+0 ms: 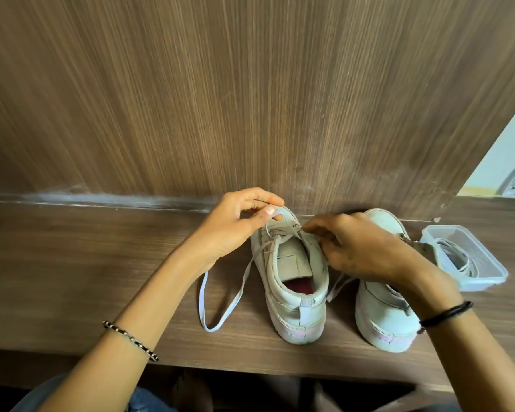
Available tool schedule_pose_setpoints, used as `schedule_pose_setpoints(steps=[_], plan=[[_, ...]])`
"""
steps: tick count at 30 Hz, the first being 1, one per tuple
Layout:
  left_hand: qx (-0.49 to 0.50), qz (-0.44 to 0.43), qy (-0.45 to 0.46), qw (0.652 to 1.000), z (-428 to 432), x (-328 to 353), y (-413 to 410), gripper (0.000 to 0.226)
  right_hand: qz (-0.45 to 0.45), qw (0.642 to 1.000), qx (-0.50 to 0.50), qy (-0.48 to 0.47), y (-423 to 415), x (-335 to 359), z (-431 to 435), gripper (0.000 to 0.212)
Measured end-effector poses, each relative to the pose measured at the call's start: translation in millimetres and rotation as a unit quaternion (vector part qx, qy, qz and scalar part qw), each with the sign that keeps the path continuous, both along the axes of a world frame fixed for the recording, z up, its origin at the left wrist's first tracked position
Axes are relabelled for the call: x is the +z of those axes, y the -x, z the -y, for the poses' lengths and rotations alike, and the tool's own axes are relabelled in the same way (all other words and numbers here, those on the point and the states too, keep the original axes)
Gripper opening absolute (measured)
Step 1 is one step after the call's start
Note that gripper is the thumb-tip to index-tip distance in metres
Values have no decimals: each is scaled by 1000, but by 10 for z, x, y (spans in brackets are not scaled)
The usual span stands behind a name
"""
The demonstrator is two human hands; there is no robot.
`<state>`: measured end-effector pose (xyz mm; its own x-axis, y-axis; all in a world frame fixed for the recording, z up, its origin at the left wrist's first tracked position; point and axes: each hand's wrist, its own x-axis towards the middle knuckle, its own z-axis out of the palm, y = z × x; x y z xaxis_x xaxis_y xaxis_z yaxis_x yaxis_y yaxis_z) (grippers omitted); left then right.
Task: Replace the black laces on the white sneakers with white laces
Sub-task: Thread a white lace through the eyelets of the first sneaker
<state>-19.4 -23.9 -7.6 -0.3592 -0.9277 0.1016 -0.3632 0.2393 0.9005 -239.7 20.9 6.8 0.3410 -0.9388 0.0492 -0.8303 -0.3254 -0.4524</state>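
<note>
Your left hand (235, 224) pinches the flat white lace (211, 329) over the chunky-soled sneaker (298, 292); your right hand (360, 248) pinches it at the eyelets.

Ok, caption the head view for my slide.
Lacing: left hand and right hand thread a white lace through a white sneaker.

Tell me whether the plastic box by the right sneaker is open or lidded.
Open: the plastic box has no lid on, and a coiled lace shows inside.
</note>
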Motion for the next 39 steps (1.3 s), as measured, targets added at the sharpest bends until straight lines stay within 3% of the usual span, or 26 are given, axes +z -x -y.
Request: schedule_pose_setpoints(steps=[5,12,19,32,39], plan=[[3,6,0,1000,8,15,-50,16,1,1000,-3,-10,20,-24,28,27],[19,4,7,1000,24,29,-105,18,57,996,15,63,-206,-163,29,16],[8,3,-37,999,24,33,-82,17,69,996,11,61,-116,-80,9,5],[-29,54,-67,996,54,6,-138,25,36,998,-47,36,-47,-7,-9,17],[-30,64,-81,994,53,23,-157,24,91,990,-111,15,-39,82,-44,28]])
